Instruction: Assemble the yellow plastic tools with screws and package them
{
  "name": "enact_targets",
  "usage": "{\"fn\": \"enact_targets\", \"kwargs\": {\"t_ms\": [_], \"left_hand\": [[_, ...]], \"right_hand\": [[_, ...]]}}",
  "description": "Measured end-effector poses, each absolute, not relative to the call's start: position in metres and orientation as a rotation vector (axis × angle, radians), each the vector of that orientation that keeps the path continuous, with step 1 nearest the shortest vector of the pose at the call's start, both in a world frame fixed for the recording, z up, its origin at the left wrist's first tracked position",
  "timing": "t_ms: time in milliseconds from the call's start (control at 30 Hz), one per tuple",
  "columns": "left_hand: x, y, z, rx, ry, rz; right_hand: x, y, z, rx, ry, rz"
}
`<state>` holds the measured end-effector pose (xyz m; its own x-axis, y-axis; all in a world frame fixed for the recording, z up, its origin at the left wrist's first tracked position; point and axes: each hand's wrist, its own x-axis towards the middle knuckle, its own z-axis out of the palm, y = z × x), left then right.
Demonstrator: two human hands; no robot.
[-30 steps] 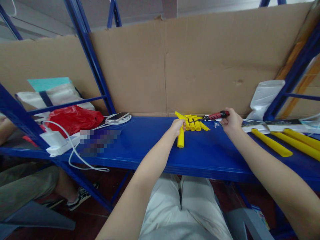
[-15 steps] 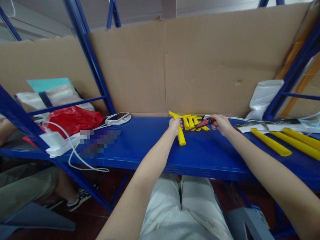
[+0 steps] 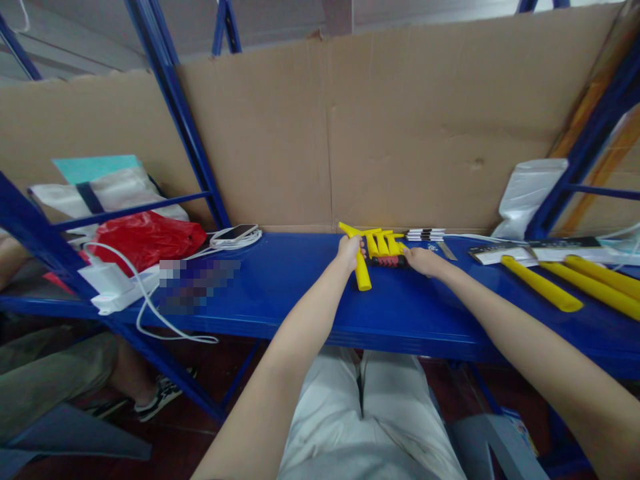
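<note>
Left hand (image 3: 352, 254): closed around the neck of the yellow T-shaped piece (image 3: 363, 275), which is held over the middle of the worktop (image 3: 293, 293), crossbar toward the back edge, stem toward the front edge. Neck grip probably chosen so that the stem is left uncovered and the piece is kept from turning.

Right hand (image 3: 423, 261): fingers bunched at the right end of the row of yellow pieces (image 3: 382, 244), near the red-and-black tool (image 3: 388, 261). Whether anything is grasped can't be told; fingertips too small. Tool is laid across the front of the row, parallel to the back edge, presumably for short reach.

Row is set side by side toward the back edge, stems forward; likely parked so that the front edge is kept free for the arms. Small white-and-black packs (image 3: 425, 235) and a flat metal strip (image 3: 447, 251) are placed just right of it, by the back edge. Long yellow tubes (image 3: 543, 285) are grouped toward the right end, apparently as separate stock.
</note>
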<state>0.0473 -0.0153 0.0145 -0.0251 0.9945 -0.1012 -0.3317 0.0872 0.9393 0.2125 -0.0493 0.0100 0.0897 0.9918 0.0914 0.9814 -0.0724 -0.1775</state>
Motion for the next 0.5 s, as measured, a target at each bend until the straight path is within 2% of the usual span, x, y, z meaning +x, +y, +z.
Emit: {"fn": "enact_targets", "kwargs": {"t_ms": [500], "left_hand": [[0.0474,-0.0167,0.0143,0.909,1.057,1.286]], "right_hand": [[0.2084,-0.057,0.0086,-2.132,-2.021,-0.317]]}}
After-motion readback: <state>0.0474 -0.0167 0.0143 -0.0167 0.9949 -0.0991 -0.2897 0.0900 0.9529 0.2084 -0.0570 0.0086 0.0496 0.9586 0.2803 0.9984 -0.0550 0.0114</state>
